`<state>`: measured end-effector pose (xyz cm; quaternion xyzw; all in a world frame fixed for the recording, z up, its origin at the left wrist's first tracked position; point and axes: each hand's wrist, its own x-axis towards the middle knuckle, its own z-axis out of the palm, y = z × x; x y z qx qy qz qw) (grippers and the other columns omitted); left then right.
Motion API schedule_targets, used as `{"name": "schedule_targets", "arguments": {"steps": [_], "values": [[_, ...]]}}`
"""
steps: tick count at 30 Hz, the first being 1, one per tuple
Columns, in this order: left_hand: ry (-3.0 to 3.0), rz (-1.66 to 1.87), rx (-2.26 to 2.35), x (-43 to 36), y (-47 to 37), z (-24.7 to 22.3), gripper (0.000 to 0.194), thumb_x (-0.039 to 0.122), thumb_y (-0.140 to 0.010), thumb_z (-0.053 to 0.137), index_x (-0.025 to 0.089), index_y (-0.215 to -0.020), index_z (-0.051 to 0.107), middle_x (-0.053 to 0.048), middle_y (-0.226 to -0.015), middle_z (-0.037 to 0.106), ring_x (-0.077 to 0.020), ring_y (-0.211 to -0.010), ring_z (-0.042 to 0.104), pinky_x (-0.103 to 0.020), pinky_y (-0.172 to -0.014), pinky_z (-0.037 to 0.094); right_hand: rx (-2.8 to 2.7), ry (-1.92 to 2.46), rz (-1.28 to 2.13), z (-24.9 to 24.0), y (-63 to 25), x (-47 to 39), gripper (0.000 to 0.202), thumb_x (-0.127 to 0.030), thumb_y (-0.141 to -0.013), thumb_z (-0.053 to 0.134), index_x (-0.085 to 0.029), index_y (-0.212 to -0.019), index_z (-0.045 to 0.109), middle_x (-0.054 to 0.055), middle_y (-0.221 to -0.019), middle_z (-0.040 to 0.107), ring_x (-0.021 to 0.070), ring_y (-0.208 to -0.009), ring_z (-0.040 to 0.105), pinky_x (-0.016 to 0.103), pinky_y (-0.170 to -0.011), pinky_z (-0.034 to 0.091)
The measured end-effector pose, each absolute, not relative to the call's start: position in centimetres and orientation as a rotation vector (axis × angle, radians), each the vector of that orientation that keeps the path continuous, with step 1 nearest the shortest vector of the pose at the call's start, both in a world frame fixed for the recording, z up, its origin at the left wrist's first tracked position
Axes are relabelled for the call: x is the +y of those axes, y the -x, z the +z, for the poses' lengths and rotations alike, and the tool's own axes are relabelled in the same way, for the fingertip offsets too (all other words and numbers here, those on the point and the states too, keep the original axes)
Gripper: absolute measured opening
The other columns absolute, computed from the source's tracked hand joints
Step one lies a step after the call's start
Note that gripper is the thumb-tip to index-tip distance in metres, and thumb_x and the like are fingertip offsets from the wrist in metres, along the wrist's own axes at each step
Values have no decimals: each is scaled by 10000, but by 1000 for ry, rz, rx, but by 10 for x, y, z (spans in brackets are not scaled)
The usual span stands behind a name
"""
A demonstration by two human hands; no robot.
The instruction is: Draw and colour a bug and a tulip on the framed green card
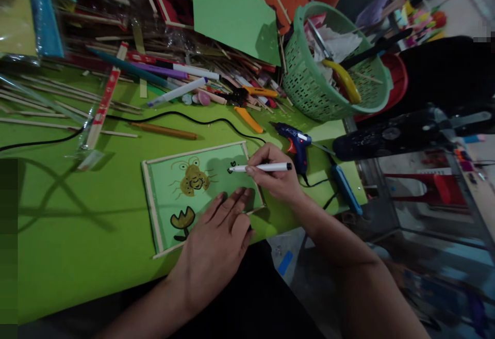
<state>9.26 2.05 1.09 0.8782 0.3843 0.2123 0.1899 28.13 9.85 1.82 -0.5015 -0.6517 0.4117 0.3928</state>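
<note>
A green card point(220, 158) edged with thin wooden sticks lies on the green table. On it are a brown crab-like drawing point(194, 179) with eyes and legs, a tulip drawing point(183, 220) outlined in black, and a small black drawing point(231, 166) near the upper right. My right hand point(274, 173) pinches a white marker point(270, 167) with a black end, its tip at the small black drawing. Flat on the card's lower part rests my left hand point(222, 225), fingers stretched out and holding nothing; it covers part of the card.
Right of the card lies a blue glue gun point(294, 140) with a cable. Behind are orange-handled pliers point(249, 118), a brown marker point(166, 131), several pens and heaps of wooden sticks. A green basket point(309, 76) holds tools and paper. The table's edge point(96, 300) runs along the front.
</note>
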Motion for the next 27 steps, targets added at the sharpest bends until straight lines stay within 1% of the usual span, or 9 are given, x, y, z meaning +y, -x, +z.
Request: {"name": "schedule_targets", "arguments": {"steps": [6, 13, 18, 27], "values": [[-2474, 609, 1081, 20, -92, 11, 159, 183, -971, 494, 148, -1018, 641, -123, -1432, 602, -254, -1346, 543, -487, -1137, 438, -1662, 1275, 1055, 17, -282, 99, 125, -262, -853, 711, -219, -833, 595, -27, -772, 593, 110, -653, 512, 265, -601, 399], [-2472, 606, 1082, 19, -92, 11, 141, 177, -968, 500, 152, -1002, 635, -117, -1432, 603, -246, -1349, 540, -481, -1143, 433, -1685, 1262, 1043, 18, -282, 100, 120, -255, -853, 708, -225, -831, 594, -26, -780, 590, 114, -671, 517, 265, -606, 402], [-2472, 592, 1083, 19, -93, 11, 164, 181, -971, 497, 144, -1036, 643, -121, -1440, 594, -249, -1355, 534, -481, -1142, 433, -1688, 1274, 1048, 18, -282, 100, 126, -262, -851, 699, -222, -815, 585, -24, -765, 585, 121, -669, 513, 268, -598, 396], [-2475, 586, 1084, 19, -91, 12, 171, 175, -971, 490, 143, -1034, 645, -124, -1445, 589, -254, -1359, 529, -482, -1149, 422, -1680, 1298, 1036, 18, -282, 99, 120, -254, -848, 700, -218, -829, 587, -24, -771, 591, 123, -683, 528, 268, -615, 399]]}}
